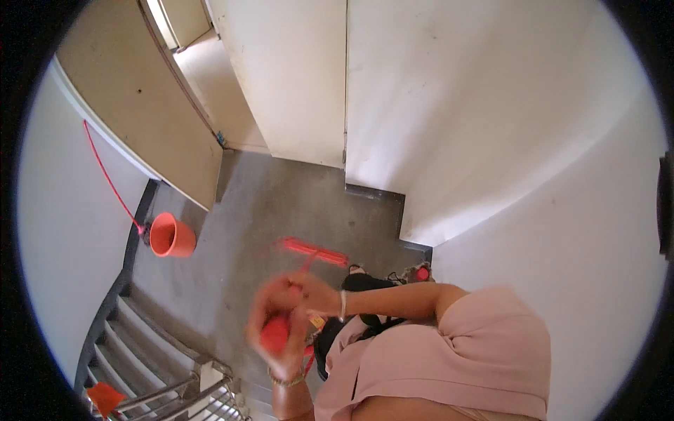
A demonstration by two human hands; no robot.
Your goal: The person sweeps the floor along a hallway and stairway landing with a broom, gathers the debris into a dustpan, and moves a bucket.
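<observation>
A red broom (pixel 317 252) rests its long, narrow head on the grey floor in front of my feet. Its red handle rises towards me, and the rounded top end shows large between my hands. My left hand (pixel 279 354), with a beaded bracelet at the wrist, is wrapped round that upper end. Higher in the view my right hand (pixel 319 296), with a pale band at the wrist, closes round the handle further down. Motion blurs both hands, and the fingers partly hide the handle.
An orange bucket (pixel 173 236) stands by the left wall, beside a long red-handled tool (pixel 112 184) leaning there. Stairs (pixel 133 337) with a metal railing (pixel 189 393) and an orange cloth (pixel 106 398) lie lower left. A stringy mop head (pixel 420 274) sits by the right wall.
</observation>
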